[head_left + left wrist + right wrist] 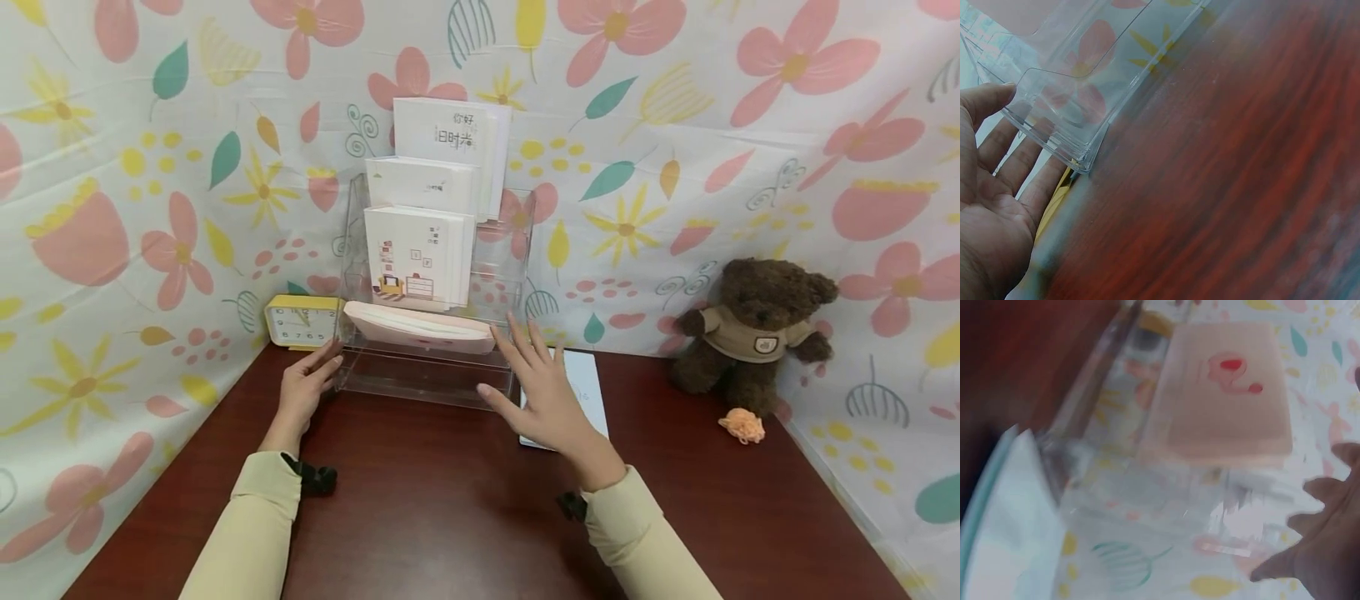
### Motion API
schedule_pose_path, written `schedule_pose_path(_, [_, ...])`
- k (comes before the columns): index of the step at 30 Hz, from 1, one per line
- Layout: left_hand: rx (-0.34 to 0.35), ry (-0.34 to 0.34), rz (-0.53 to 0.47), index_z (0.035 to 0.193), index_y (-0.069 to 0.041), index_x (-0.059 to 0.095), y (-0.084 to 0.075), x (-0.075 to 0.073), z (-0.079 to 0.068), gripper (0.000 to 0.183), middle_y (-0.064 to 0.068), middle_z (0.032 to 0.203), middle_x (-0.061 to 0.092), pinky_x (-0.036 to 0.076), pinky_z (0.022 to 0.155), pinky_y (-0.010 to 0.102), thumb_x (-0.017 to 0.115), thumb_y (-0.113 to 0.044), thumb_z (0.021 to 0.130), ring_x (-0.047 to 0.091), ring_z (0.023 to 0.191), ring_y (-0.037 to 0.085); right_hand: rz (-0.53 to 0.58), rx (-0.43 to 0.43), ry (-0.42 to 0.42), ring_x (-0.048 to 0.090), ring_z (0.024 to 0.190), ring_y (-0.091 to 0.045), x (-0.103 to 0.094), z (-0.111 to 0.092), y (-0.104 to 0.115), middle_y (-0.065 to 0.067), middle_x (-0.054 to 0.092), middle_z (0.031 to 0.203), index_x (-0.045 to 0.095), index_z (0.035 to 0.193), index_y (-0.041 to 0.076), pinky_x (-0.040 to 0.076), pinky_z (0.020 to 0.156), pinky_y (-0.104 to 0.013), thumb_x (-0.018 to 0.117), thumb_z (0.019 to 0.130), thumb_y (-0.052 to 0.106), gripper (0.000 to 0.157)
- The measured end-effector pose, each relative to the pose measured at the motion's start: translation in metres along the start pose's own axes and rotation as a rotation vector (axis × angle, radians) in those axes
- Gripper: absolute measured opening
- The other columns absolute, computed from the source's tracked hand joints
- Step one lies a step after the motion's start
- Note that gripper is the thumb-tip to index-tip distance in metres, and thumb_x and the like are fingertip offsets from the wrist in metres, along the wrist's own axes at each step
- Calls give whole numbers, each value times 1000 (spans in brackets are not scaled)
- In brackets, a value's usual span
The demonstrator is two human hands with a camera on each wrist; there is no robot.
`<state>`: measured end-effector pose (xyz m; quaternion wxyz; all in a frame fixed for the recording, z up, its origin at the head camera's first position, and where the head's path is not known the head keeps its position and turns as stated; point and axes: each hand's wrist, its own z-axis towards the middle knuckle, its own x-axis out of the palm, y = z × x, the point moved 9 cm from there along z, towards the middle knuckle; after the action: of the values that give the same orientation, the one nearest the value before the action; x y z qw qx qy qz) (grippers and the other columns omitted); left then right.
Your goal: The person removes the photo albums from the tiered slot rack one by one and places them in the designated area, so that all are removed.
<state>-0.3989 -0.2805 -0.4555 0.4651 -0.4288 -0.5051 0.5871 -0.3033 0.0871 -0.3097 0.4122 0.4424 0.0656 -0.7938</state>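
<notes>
A clear plastic tiered rack [420, 385] stands against the patterned cloth. My left hand [303, 392] holds its left side; in the left wrist view the thumb [997, 97] lies at the front edge and the fingers behind the side panel. A pink book [420, 327], its page edges upward, sits in the lowest tier, and its cover [1229, 394] shows a red drawing. To the right of the rack my right hand [551, 404] has its fingers spread, holding nothing. White books [416, 258] fill the tiers above.
A yellow clock [303, 321] stands left of the rack, close to the left hand. A pale blue booklet [588, 387] lies partly beneath the right hand in the head view. At the right sit a brown teddy bear [757, 325] and a peach puff [742, 425].
</notes>
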Motion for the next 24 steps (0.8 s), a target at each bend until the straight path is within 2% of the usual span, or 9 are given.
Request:
schedule_pose_path(3, [0,-2,-3,147,-26,54,1,0,0,55,-4,142,59,51,100,37,70,-39,95,55,129,16,-79,-25,-2,-1,154,-30,11,23,12,0,4,169,17,164,26,11,109,-79,53,98,61,83])
schedule_pose_path(5, [-1,2,-14,147,-26,55,2,1,0,55,-5,142,59,50,101,38,70,-38,96,55,129,16,-130,-45,6,2,154,-30,20,39,19,-2,8,169,17,164,25,15,112,-75,55,97,62,85])
schedule_pose_path(11, [-6,21,-54,146,-25,55,3,6,1,53,-4,142,59,48,103,43,70,-33,97,58,126,12,-267,-84,67,32,147,-29,43,79,38,-7,42,157,37,158,20,26,115,-64,60,97,55,74])
schedule_pose_path(14, [-8,30,-61,147,-22,54,-6,6,-2,51,-1,143,58,46,106,46,68,-28,99,57,126,12,-308,-79,125,42,141,-26,55,94,44,-4,49,152,41,155,23,28,116,-59,63,96,53,69])
schedule_pose_path(19, [-46,36,-68,148,-17,53,-26,6,-13,49,1,142,57,42,109,51,66,-18,100,57,128,16,-355,-91,144,55,128,-26,72,101,46,-1,50,150,39,156,30,40,108,-54,70,94,41,70])
schedule_pose_path(22, [-57,27,-72,147,-17,54,-26,5,-13,49,0,142,58,41,109,50,66,-19,100,55,130,19,-400,-86,119,61,117,-26,78,99,48,-2,49,150,40,154,37,50,93,-52,73,94,29,69])
schedule_pose_path(24, [-59,19,-78,147,-18,54,-22,3,-11,48,0,142,58,42,109,50,66,-18,100,54,132,21,-434,-69,123,63,105,-25,83,99,48,-5,46,152,38,154,43,52,84,-48,71,93,21,73])
